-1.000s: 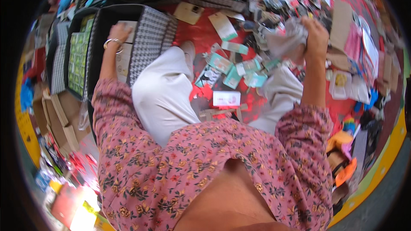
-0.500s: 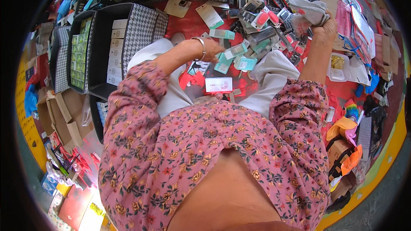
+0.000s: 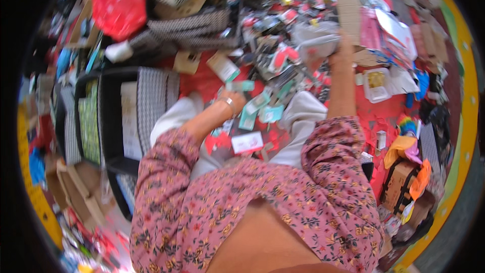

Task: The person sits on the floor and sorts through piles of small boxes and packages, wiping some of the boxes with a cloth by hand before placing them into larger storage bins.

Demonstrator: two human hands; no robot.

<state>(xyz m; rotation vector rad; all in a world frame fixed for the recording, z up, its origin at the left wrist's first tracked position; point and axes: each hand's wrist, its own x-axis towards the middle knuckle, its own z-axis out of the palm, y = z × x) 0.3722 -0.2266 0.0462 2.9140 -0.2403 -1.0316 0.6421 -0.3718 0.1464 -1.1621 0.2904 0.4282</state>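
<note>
The left hand (image 3: 234,100), its grip impossible to tell, apparently picks among teal packs (image 3: 272,114) on the floor (image 3: 373,114), next needing a clean pinch, as the right hand (image 3: 339,51) clenches grey cloth (image 3: 313,39).

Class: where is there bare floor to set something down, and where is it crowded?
Red floor shows between the clear tray and right floral sleeve; a smaller patch lies below the tan card. Crowded: around the left hand and the packaged heap.
</note>
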